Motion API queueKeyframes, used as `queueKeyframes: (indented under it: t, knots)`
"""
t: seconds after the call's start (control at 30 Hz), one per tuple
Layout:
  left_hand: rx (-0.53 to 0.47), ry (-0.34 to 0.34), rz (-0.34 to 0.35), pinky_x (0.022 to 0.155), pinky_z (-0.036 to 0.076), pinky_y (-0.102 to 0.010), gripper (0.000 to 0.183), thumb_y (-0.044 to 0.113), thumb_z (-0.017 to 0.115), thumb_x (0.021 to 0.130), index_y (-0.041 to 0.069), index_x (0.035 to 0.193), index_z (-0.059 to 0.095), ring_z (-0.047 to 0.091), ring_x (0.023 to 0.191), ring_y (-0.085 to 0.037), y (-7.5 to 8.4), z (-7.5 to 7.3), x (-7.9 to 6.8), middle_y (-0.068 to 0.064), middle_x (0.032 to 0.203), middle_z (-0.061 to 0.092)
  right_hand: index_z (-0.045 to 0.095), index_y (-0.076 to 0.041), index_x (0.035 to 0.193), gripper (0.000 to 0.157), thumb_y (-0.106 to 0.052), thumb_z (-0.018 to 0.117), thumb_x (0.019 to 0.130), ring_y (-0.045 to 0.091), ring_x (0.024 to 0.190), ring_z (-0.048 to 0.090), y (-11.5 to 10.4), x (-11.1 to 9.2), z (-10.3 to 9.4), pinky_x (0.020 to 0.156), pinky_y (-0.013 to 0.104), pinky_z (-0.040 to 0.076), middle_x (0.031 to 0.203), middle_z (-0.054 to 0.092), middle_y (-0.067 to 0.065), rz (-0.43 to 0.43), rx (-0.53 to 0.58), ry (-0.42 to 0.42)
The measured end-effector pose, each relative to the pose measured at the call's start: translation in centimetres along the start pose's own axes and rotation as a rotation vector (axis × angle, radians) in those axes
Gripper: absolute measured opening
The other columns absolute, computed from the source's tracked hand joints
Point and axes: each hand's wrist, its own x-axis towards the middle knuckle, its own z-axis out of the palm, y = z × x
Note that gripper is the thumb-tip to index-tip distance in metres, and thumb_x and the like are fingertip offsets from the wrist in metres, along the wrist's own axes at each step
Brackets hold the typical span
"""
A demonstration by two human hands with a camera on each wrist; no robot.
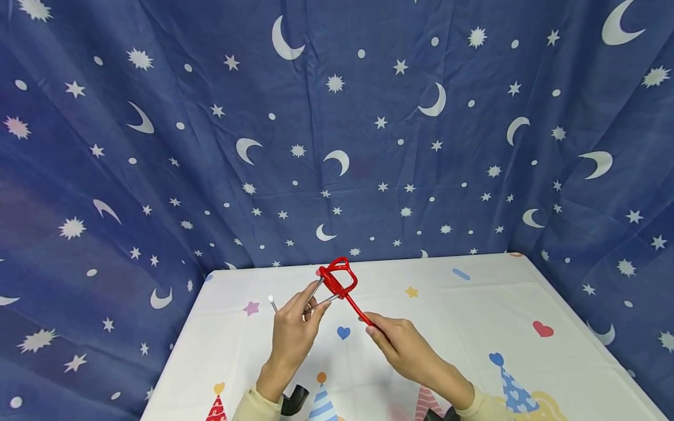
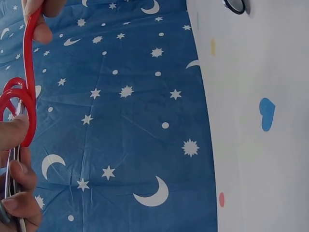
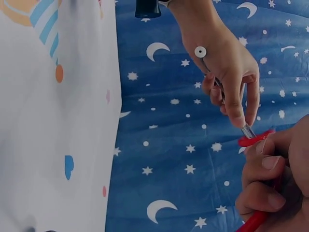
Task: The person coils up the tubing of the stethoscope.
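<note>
Both hands hold a stethoscope above the table. Its red tubing [image 1: 333, 283] is looped over itself beside the metal ear tubes [image 1: 314, 290]. My left hand [image 1: 295, 327] grips those ear tubes, thumb and index finger spread along them near the red loops. A white ear tip [image 3: 196, 50] sticks out behind the left hand; the other one is hidden. With thumb and fingers, my right hand [image 1: 405, 345] pinches the straight stretch of tubing below the coil. A round black-rimmed disc [image 2: 236, 5] shows at the top edge of the left wrist view.
A white tablecloth [image 1: 437, 316] printed with party hats, hearts and stars covers the table. Blue cloth [image 1: 368, 146] with moons and stars hangs behind it and along both sides. A black wrist-camera part [image 1: 295, 400] sits at the left wrist.
</note>
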Motion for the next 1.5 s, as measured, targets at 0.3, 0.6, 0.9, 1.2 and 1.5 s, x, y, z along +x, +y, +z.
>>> queueKeyframes:
  t: [0.3,0.6,0.9,1.2,1.5]
  knots:
    - [0.081,0.014,-0.003,0.049,0.032,-0.011,0.05,0.01,0.086,0.073,0.002,0.119,0.068,0.043,0.055,-0.004,-0.9,-0.4,0.2,0.002,0.068,0.06,0.067,-0.004,0.114,0.02,-0.014,0.058,0.099,-0.01,0.054,0.03,0.2,-0.5,-1.3,0.043,0.01,0.03,0.066,0.044,-0.016,0.031,0.011,0.007]
    - [0.133,-0.028,0.011,0.047,0.032,-0.013,0.048,0.013,0.086,0.075,0.004,0.119,0.069,0.039,0.054,-0.002,-1.3,-0.6,0.3,0.004,0.068,0.059,0.068,-0.007,0.113,0.019,-0.016,0.062,0.097,-0.008,0.053,0.032,0.2,-0.3,-3.2,0.044,0.012,0.032,0.066,0.048,-0.016,0.061,-0.061,-0.048]
    - [0.196,-0.063,0.026,0.045,0.032,-0.016,0.046,0.016,0.085,0.076,0.004,0.117,0.069,0.038,0.051,-0.003,-1.5,-0.5,0.1,0.004,0.067,0.06,0.069,-0.013,0.103,0.011,-0.015,0.068,0.093,-0.004,0.06,0.041,0.2,0.1,-4.7,0.053,0.015,0.04,0.076,0.059,-0.013,0.075,-0.217,-0.09]
    - [0.193,-0.208,0.088,0.05,0.039,-0.013,0.048,0.018,0.083,0.078,0.006,0.121,0.068,0.049,0.053,-0.003,-0.8,-0.4,-0.3,0.003,0.07,0.064,0.069,-0.015,0.102,0.013,-0.01,0.07,0.09,-0.004,0.063,0.041,0.2,0.7,-5.6,0.054,0.01,0.037,0.079,0.059,-0.013,-0.12,-0.212,0.068]
    - [0.167,-0.256,0.146,0.05,0.036,-0.01,0.046,0.021,0.083,0.079,0.007,0.121,0.068,0.048,0.053,-0.001,0.5,-0.6,-0.6,0.005,0.074,0.066,0.069,-0.013,0.104,0.015,-0.006,0.069,0.09,-0.003,0.063,0.041,-0.1,1.5,-6.2,0.056,0.006,0.035,0.08,0.058,-0.01,-0.236,-0.185,0.143]
